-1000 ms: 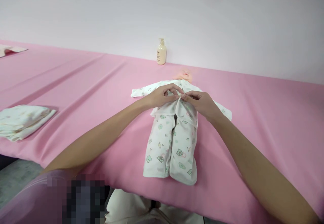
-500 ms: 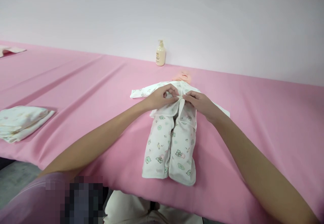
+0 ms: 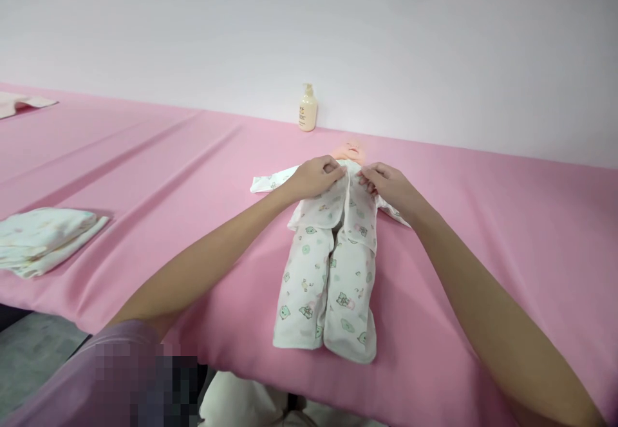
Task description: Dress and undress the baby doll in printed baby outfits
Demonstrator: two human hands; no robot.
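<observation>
A baby doll (image 3: pixel 351 150) lies on its back, dressed in a white baby shirt (image 3: pixel 322 211) and white baby pants (image 3: pixel 302 295) printed with small green and pink figures. My left hand (image 3: pixel 316 177) pinches the shirt's front edge high on the chest, just below the neck. Across the front opening, my right hand (image 3: pixel 389 187) has thumb and forefinger pressed together on the other side of the shirt, its remaining fingers curled. Below my hands the two front panels lie flat, meeting near the middle. The fastening between my fingertips is too small to make out.
A pink sheet (image 3: pixel 203 169) with long creases covers the table. A cream pump bottle (image 3: pixel 308 111) stands by the wall (image 3: pixel 434 47) behind the doll. Folded white cloth (image 3: pixel 46 237) rests at the left, and a pale pink cloth (image 3: pixel 24 103) lies farther back.
Both hands have moved up the shirt from mid-chest to just below the neck. The front panels, bunched between my fingers before, now lie flatter. The view has tilted up slightly.
</observation>
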